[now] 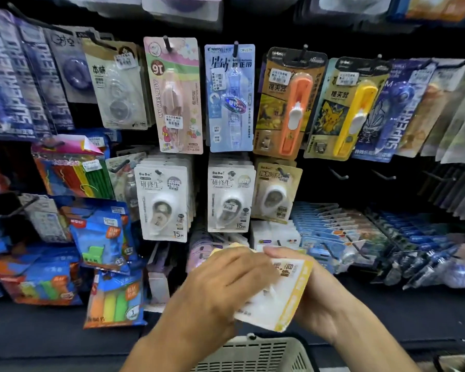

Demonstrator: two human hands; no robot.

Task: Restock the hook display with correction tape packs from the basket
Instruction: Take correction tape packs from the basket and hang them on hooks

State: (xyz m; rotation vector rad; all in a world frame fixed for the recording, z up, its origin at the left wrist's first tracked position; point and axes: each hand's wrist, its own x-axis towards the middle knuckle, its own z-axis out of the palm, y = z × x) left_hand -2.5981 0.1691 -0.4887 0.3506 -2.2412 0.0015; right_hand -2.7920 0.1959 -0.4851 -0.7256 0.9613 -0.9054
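**Pack held over the basket, ready for a hook**

Nearest, at the bottom edge, sits the pale slotted basket [253, 353], directly below both hands, so a pack only needs lifting straight up from it toward the display. What is inside the basket cannot be seen.

Above it, both hands hold one correction tape pack [279, 294], a white card with a yellow edge strip, tilted and facing upward. The left hand [220, 285] lies over the pack's left part, its fingers [242, 261] curled down across the card. The right hand [314, 296] cups the pack from behind and below, with a finger hooked over the top corner. That two-handed hold looks meant to steady and turn the card so its hang hole can be found and lined up; the hole itself is hidden.

Just beyond the hands hang rows of white correction tape packs [163, 202] and [230, 197], with a tan-carded pack [275, 194] beside them, all stacked face-out on pegs so labels read from the front. To their right, bare hooks [338, 175] stick out of the dark panel, probably the gaps to fill.

Farther up, longer cards hang in a row: a pink pack [175, 95], a blue pack [230, 98], an orange tool [293, 103] and a yellow tool [346, 111].
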